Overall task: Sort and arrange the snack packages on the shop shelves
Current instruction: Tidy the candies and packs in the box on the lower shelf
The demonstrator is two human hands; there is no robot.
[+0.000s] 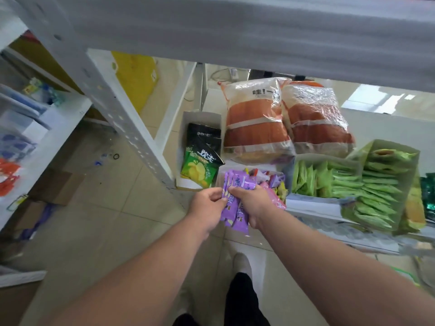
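Note:
My right hand (253, 203) grips a bunch of small purple snack packets (236, 215) at the shelf's front edge. My left hand (208, 204) pinches the left side of the same bunch. Just behind them a small white box (276, 182) holds mixed purple, pink and yellow packets. Left of it a white box (202, 118) holds black and green chip bags (200, 165). Two big clear bags of orange snacks (256, 128) lie further back.
Boxes of green packets (329, 182) fill the shelf (313, 209) to the right. A white perforated shelf post (122, 118) rises on the left, and an upper shelf (235, 31) hangs overhead. Another rack with goods (28, 137) stands far left. Cardboard lies on the tiled floor.

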